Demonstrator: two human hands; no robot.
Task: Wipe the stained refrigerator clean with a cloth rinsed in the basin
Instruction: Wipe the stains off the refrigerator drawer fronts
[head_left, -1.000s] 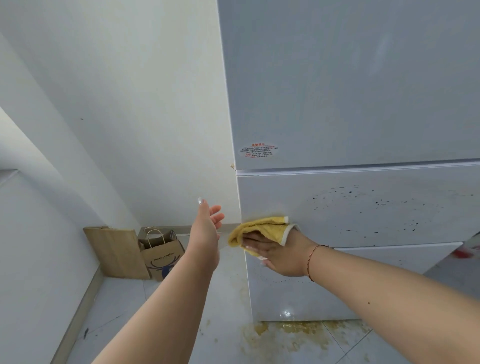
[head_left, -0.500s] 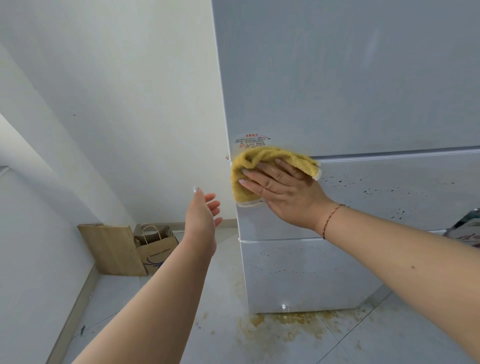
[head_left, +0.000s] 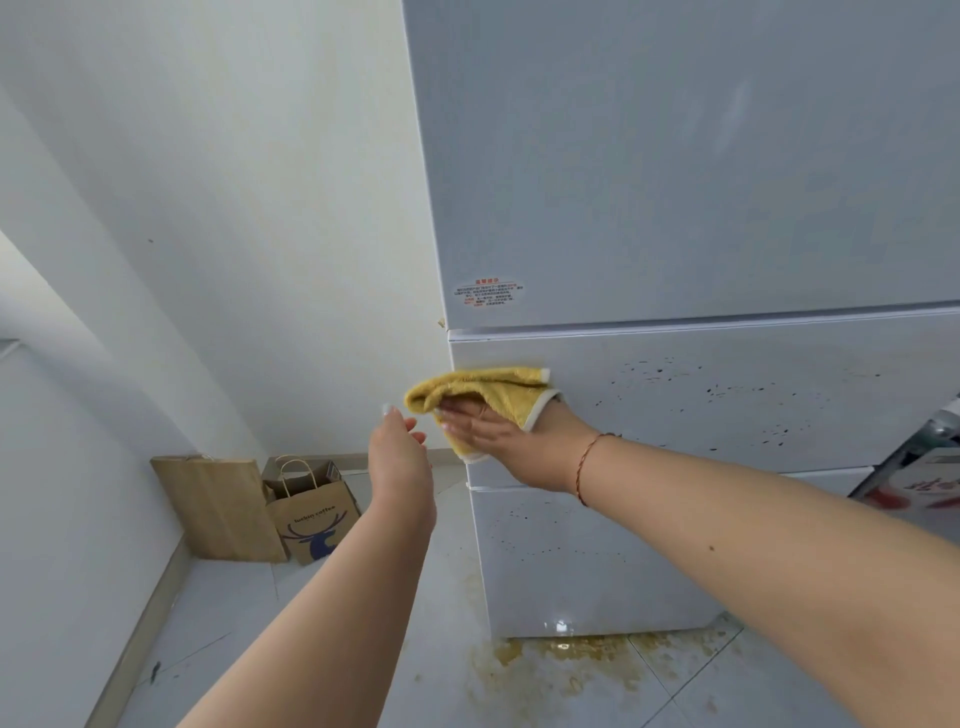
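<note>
right hand (head_left: 511, 441) flat on yellow cloth (head_left: 493, 397) — against speckled refrigerator (head_left: 701, 405), left hand (head_left: 400, 462) raised

You're getting open air left of refrigerator (head_left: 675, 182) edge, toward wall (head_left: 234, 208). Paper bag (head_left: 311, 512) and board (head_left: 218, 506) are crowding floor corner below. Object at right edge (head_left: 924, 467) is blocking rightward sweep.

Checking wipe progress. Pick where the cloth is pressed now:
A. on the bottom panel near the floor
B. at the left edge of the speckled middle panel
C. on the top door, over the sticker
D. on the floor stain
B: the right hand presses the cloth flat against the left edge of the middle panel, below the sticker and beside the dark specks.
</note>
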